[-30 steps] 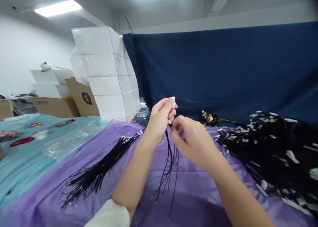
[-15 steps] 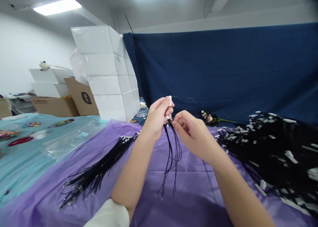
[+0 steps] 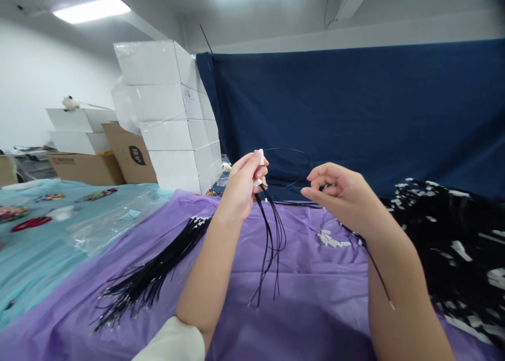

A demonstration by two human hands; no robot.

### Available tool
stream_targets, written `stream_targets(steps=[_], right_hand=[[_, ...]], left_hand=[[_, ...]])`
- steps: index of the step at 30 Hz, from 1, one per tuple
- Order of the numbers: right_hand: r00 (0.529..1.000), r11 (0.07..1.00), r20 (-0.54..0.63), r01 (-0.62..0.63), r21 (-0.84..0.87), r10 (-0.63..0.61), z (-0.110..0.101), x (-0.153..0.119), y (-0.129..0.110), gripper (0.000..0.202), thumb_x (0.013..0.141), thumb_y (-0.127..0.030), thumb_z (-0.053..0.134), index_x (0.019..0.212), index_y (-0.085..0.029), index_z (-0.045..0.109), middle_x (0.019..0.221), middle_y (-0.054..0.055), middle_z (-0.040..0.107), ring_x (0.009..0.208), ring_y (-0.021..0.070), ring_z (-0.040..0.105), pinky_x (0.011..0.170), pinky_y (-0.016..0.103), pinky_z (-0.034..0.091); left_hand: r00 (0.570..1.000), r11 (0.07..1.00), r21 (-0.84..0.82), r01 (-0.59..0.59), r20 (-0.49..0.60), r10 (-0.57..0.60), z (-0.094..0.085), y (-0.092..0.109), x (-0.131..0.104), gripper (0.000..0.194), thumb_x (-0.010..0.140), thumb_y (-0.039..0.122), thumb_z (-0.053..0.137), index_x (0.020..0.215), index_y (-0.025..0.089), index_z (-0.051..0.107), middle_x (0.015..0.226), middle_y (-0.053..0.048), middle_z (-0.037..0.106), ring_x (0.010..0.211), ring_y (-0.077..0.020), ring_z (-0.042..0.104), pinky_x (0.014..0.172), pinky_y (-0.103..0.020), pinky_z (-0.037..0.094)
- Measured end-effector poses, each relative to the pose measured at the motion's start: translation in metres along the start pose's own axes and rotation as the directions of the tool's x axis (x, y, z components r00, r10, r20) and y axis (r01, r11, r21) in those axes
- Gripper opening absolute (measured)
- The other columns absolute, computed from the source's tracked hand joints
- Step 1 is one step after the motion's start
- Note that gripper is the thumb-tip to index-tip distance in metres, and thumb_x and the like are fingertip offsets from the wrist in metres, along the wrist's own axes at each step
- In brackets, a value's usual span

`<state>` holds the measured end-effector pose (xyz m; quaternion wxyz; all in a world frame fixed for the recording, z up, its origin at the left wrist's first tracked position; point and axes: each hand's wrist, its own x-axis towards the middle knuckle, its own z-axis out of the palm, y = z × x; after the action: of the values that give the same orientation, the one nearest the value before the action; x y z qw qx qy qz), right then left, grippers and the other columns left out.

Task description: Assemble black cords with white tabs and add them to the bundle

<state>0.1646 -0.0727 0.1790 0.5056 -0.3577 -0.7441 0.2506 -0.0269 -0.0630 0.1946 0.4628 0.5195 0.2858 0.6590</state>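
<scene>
My left hand [image 3: 242, 184] pinches small white tags [image 3: 261, 157] above the centre of the purple cloth. From its fingers hangs a loose bunch of thin black cords [image 3: 269, 240]. A thin dark loop [image 3: 295, 150] curves out from the upper tag towards the right. My right hand [image 3: 335, 190] is apart from the left, its fingers curled around a black cord [image 3: 376, 271] whose tipped end dangles beside the wrist. Part of that cord is hidden by the hand. Below the right hand lie small white pieces [image 3: 331, 240].
A bundle of tagged black cords [image 3: 161, 261] lies on the purple cloth [image 3: 221, 308] at left. A large dark heap with white tags [image 3: 457, 234] covers the right. White boxes [image 3: 169, 134] stand stacked before the blue curtain [image 3: 347, 108]. Clear bags lie on turquoise cloth [image 3: 51, 256].
My right hand has moved right, away from my left hand, with a cord now trailing from it. The white pieces on the cloth have come into view. My left hand has shifted slightly left.
</scene>
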Motion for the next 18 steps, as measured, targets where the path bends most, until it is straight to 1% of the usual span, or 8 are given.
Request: stream_targets(steps=[3,5,8,10,12,14,16,18], right_hand=[[0.998,0.994,-0.049,-0.033,0.108,0.038,-0.009,-0.002,-0.005,0.04,0.065,-0.035,0.075,0.096,-0.018,0.056,0.083,0.004,0.063,0.045,0.005,0.046,0.036,0.017,0.031],[0.996,0.976,-0.069,-0.041,0.215,0.057,-0.013,-0.003,-0.008,0.044,0.062,-0.032,0.077,0.099,-0.019,0.055,0.083,0.004,0.064,0.047,0.0069,0.049,0.038,0.018,0.036],[0.986,0.933,-0.158,0.013,0.36,0.047,-0.014,-0.002,-0.009,0.042,0.062,-0.028,0.077,0.097,-0.022,0.055,0.077,0.001,0.065,0.048,0.0077,0.051,0.042,0.02,0.043],[0.976,0.902,-0.213,0.047,0.43,0.051,-0.016,-0.001,-0.007,0.039,0.063,-0.026,0.076,0.096,-0.023,0.056,0.076,-0.001,0.064,0.052,0.0085,0.055,0.048,0.021,0.048],[0.969,0.869,-0.235,0.058,0.492,0.069,-0.019,0.0,-0.004,0.032,0.068,-0.028,0.073,0.096,-0.026,0.058,0.079,-0.002,0.064,0.061,0.0106,0.06,0.055,0.022,0.052],[0.965,0.851,-0.259,0.097,0.515,0.047,-0.024,0.0,-0.001,0.02,0.076,-0.034,0.064,0.095,-0.028,0.06,0.086,-0.001,0.065,0.075,0.0146,0.064,0.062,0.026,0.055],[0.95,0.856,-0.313,0.182,0.484,-0.025,-0.028,0.001,0.002,0.015,0.081,-0.037,0.056,0.093,-0.031,0.061,0.096,0.001,0.064,0.093,0.0195,0.063,0.068,0.031,0.056],[0.918,0.863,-0.382,0.277,0.422,-0.107,-0.031,0.001,0.004,0.016,0.082,-0.036,0.054,0.095,-0.033,0.061,0.105,0.001,0.063,0.106,0.0228,0.058,0.073,0.034,0.056]], left_hand=[[1.0,1.0,-0.006,0.005,-0.003,-0.005,0.0,0.001,0.0,0.03,0.077,0.044,0.061,0.071,0.016,0.051,0.051,0.007,0.033,0.036,-0.0005,0.03,0.035,-0.013,0.026],[1.0,1.0,-0.011,0.013,-0.007,-0.013,0.0,0.001,0.0,0.03,0.077,0.043,0.061,0.072,0.016,0.051,0.051,0.007,0.033,0.037,-0.0005,0.031,0.035,-0.013,0.026],[1.0,1.0,-0.015,0.009,0.004,-0.009,0.0,0.001,0.0,0.029,0.078,0.042,0.061,0.072,0.015,0.052,0.053,0.007,0.033,0.037,-0.0003,0.031,0.035,-0.013,0.025],[1.0,1.0,-0.011,0.002,0.022,-0.002,-0.001,0.001,-0.001,0.029,0.078,0.042,0.061,0.072,0.015,0.052,0.053,0.007,0.033,0.038,-0.0004,0.031,0.035,-0.012,0.024],[0.999,1.0,-0.007,0.002,0.037,-0.002,-0.001,0.0,-0.001,0.028,0.077,0.042,0.061,0.073,0.015,0.052,0.054,0.007,0.033,0.038,-0.0005,0.031,0.035,-0.013,0.024],[0.999,1.0,-0.004,0.006,0.044,-0.006,0.0,0.0,-0.002,0.027,0.078,0.041,0.061,0.072,0.016,0.053,0.054,0.006,0.033,0.039,-0.0006,0.031,0.035,-0.013,0.024],[0.999,1.0,0.001,0.014,0.041,-0.014,0.001,0.0,-0.002,0.027,0.078,0.041,0.06,0.072,0.016,0.053,0.054,0.006,0.034,0.039,-0.0009,0.031,0.035,-0.013,0.024],[0.999,1.0,0.011,0.029,0.03,-0.029,0.003,0.0,-0.003,0.027,0.079,0.041,0.06,0.072,0.015,0.054,0.055,0.005,0.036,0.039,-0.0012,0.032,0.035,-0.013,0.024]])
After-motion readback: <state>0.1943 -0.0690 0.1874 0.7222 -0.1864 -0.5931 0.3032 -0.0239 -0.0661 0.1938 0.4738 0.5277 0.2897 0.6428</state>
